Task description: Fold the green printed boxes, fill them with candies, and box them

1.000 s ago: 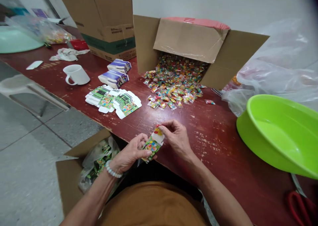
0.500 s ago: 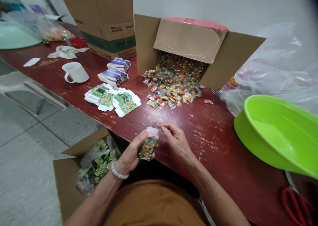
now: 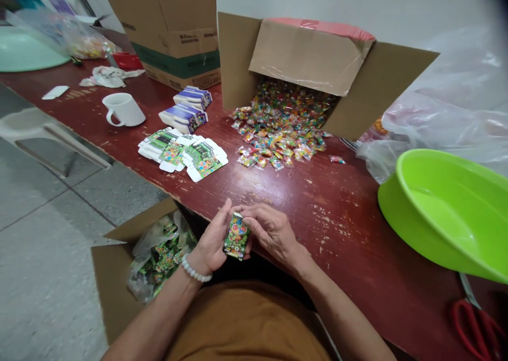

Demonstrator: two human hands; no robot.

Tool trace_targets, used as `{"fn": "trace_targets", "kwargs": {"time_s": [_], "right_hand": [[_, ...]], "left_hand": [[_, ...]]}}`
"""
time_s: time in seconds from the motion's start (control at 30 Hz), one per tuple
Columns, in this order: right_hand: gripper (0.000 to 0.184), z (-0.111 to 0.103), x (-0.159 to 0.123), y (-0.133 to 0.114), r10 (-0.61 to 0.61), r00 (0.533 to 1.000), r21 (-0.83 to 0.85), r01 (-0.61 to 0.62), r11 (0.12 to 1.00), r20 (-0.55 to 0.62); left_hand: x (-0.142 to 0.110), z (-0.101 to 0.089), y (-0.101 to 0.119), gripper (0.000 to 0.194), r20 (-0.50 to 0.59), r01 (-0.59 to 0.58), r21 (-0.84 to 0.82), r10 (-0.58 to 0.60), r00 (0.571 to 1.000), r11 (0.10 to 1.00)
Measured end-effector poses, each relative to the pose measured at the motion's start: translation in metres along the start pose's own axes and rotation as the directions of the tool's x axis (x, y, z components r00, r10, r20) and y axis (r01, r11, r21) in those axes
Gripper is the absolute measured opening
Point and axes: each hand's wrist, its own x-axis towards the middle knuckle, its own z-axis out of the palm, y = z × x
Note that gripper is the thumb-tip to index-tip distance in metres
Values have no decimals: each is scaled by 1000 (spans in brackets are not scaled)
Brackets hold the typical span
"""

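Observation:
A small green printed candy box (image 3: 237, 237) is upright in my left hand (image 3: 213, 242), which wraps it from the left and behind, with the thumb pointing up. My right hand (image 3: 270, 231) has its bent fingers on the box's top end, over the flap. The box's top now looks folded over. Beyond my hands lie flattened green boxes (image 3: 204, 159) in a loose stack. Farther back, small wrapped candies (image 3: 278, 146) spill from a tipped cardboard carton (image 3: 305, 56).
Below the table edge at left, an open carton (image 3: 113, 287) holds a clear bag of green boxes (image 3: 169, 255). On the table are a white mug (image 3: 126, 110), purple boxes (image 3: 184, 118), a lime-green basin (image 3: 420, 223) and red-handled scissors (image 3: 474, 324).
My right hand has moved left onto the box's top. The white flap that stood open there is folded down, and my left thumb has lifted off the box's front edge.

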Motion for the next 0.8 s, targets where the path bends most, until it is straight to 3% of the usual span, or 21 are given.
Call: {"fn": "trace_targets", "kwargs": {"time_s": [0.07, 0.17, 0.23, 0.37, 0.5, 0.57, 0.63, 0.7, 0.8], "right_hand": [[11, 2, 0, 1, 151, 989, 165, -147, 975, -11], [18, 7, 3, 4, 387, 920, 480, -369, 796, 66], [21, 9, 6, 4, 430, 896, 555, -416, 721, 113], [22, 12, 9, -1, 447, 893, 551, -399, 733, 52], [15, 13, 5, -2, 359, 933, 358, -333, 872, -7], [11, 13, -1, 0, 221, 975, 161, -215, 963, -19], [9, 14, -7, 3, 78, 997, -10, -79, 997, -14], [18, 16, -16, 7, 8, 1000, -115, -7, 993, 11], [54, 23, -28, 15, -12, 996, -256, 34, 966, 88]], "left_hand": [[0, -2, 0, 54, 8, -23, -16, 23, 1000, 1000], [1, -1, -2, 57, -28, -84, 27, 85, 996, 996], [1, -1, -4, 61, -49, -108, 53, 111, 993, 993], [2, -5, -6, 67, -68, -100, 74, 106, 992, 992], [3, -12, -7, 58, -100, -146, 133, 160, 982, 980], [4, -12, -8, 48, -99, -157, 118, 169, 981, 980], [6, -11, -10, 37, -109, -182, 44, 185, 977, 982], [9, -9, -12, 28, -145, -220, -50, 210, 967, 974], [11, -14, -17, 24, -186, -195, -122, 170, 968, 973]]}}
